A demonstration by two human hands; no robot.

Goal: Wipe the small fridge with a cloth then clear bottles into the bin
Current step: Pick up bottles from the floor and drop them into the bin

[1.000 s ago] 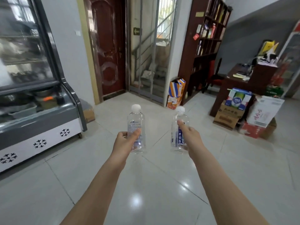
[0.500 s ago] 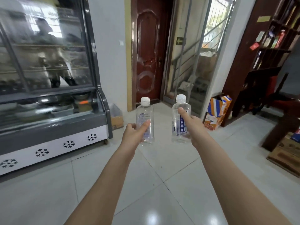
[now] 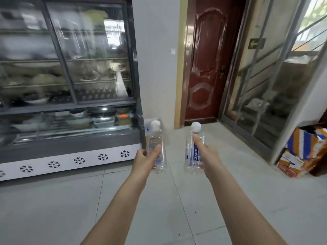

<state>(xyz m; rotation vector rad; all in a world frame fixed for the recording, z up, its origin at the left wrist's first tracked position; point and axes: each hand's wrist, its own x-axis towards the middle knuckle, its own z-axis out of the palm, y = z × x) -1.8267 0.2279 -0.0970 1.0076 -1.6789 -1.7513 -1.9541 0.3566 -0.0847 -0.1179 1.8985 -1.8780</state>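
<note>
I hold two clear plastic bottles with white caps upright in front of me. My left hand [image 3: 146, 160] grips the left bottle [image 3: 156, 138] around its lower half, thumb across its front. My right hand [image 3: 206, 154] grips the right bottle [image 3: 192, 158], which has a blue label, with the thumb pointing up along it. Both arms are stretched forward over the tiled floor. No bin and no cloth are in view.
A tall glass-fronted display chiller [image 3: 70, 85] with a white snowflake base stands at the left. A dark red door [image 3: 205, 68] and a barred glass door [image 3: 276, 76] are ahead. An orange and blue carton [image 3: 304, 149] sits at the right. A white box [image 3: 150, 122] lies beside the chiller.
My view has swung to the left: the chiller and red door now fill more of the frame, and the bookshelf and desk have left it. Both hands still hold their bottles the same way.
</note>
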